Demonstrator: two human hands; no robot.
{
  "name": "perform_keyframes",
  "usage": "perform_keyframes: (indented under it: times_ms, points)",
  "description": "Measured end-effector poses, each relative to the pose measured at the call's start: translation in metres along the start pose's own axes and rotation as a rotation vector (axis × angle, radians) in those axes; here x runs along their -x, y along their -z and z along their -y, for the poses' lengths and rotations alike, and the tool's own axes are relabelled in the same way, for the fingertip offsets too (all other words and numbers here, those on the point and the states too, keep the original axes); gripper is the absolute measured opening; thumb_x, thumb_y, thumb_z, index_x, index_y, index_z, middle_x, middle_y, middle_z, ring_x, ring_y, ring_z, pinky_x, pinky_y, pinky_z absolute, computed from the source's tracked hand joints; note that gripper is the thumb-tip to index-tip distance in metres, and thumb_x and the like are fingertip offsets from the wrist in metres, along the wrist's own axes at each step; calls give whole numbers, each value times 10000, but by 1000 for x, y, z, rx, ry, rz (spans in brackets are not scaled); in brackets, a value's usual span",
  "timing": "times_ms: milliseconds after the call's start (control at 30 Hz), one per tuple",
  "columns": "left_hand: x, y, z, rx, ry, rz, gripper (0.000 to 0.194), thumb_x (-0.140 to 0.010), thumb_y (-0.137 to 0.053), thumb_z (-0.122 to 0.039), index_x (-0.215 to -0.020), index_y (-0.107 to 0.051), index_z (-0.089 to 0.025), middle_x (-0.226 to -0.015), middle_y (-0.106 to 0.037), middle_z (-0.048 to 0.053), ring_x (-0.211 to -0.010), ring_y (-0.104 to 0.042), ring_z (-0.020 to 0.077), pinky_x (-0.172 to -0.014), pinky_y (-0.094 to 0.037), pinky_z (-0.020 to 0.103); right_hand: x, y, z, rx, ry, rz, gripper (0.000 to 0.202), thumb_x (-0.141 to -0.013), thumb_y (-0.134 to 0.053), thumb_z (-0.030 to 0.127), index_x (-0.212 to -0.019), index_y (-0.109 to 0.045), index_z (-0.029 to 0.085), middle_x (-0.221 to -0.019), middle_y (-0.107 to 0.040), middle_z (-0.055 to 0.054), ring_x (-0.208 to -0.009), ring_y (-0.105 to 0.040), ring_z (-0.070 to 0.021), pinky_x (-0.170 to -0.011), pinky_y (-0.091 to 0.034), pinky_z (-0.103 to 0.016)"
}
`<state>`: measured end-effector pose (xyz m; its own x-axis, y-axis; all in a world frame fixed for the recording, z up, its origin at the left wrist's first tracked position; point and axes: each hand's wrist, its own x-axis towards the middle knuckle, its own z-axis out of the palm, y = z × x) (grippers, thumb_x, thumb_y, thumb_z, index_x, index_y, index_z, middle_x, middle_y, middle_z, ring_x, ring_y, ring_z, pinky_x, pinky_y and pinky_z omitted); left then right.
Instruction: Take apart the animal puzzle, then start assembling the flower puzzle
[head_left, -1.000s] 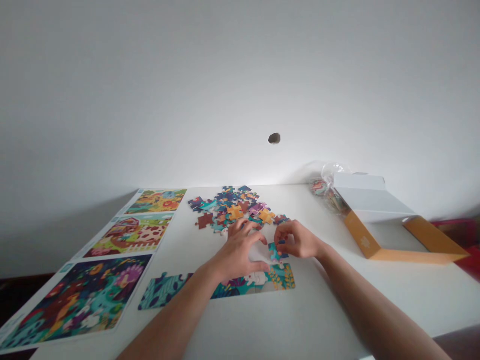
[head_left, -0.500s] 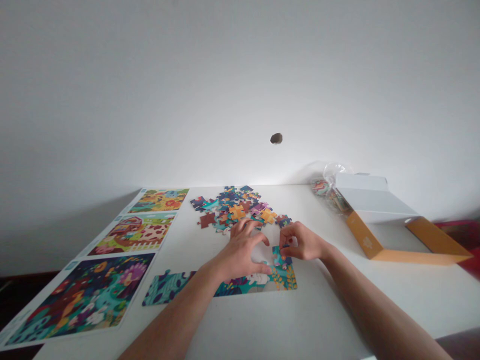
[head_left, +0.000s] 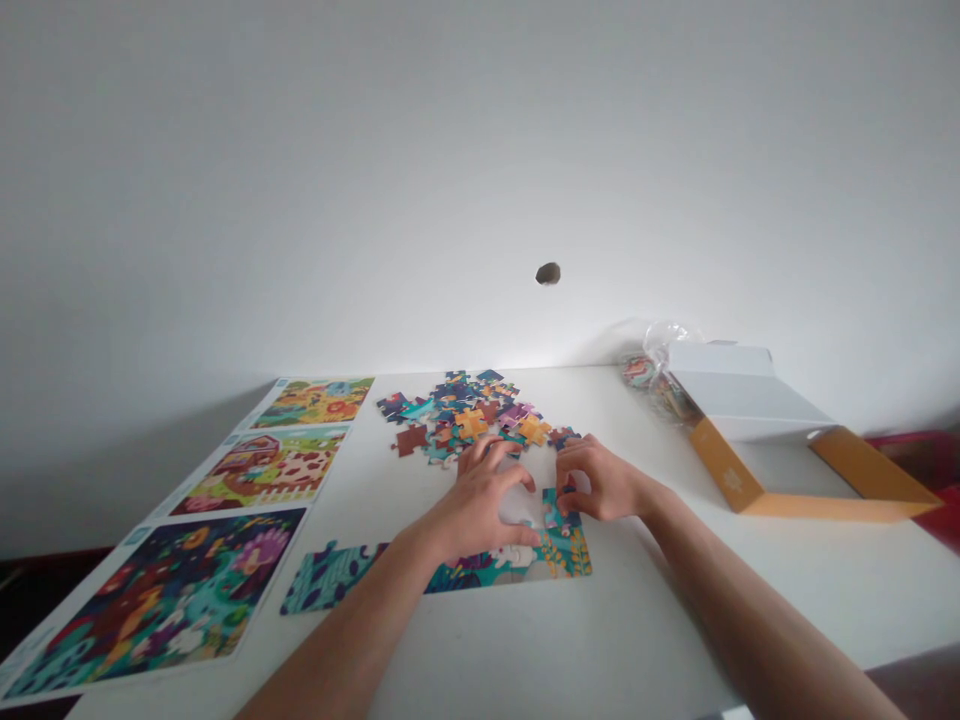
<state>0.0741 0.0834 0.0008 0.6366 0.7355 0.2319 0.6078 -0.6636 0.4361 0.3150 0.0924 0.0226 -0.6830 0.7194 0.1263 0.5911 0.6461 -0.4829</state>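
My left hand is open, fingers and thumb spread in a curve. Its thumb rests at the upper edge of a strip of joined jigsaw pieces, while its fingertips reach to the near side of a loose pile. My left forearm hides the middle of the strip. At the strip's right end, my right hand is closed, thumb and finger pinching a teal and dark blue puzzle piece. That piece sits against the strip's top edge; whether it is fully locked in cannot be seen. The pile of loose puzzle pieces lies beyond both hands.
On the left lie three picture sheets: a night forest, a farm and a yellow animal scene. An opened orange box stands right, beside a clear plastic bag with pieces. A white wall with a hole rises behind.
The view has shifted slightly. Both hands keep nearly the same pose; the right thumb and finger have moved only slightly at the pinched puzzle piece.
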Motion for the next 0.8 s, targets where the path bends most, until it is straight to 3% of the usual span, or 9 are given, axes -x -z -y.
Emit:
perform_keyframes:
  times_ms: [800]
  points:
    - [1,-2,1,5,-2,-3,527,-579,-829,-539,-1005,-653,-283,-1370,-431,80,-1338,-249,360,-1096,-239,552,0,-3,-6,24,-37,-8,108,-725,-751,266,-736,-663,204,-736,-682,5,-764,-607,-171,-839,-389,-322]
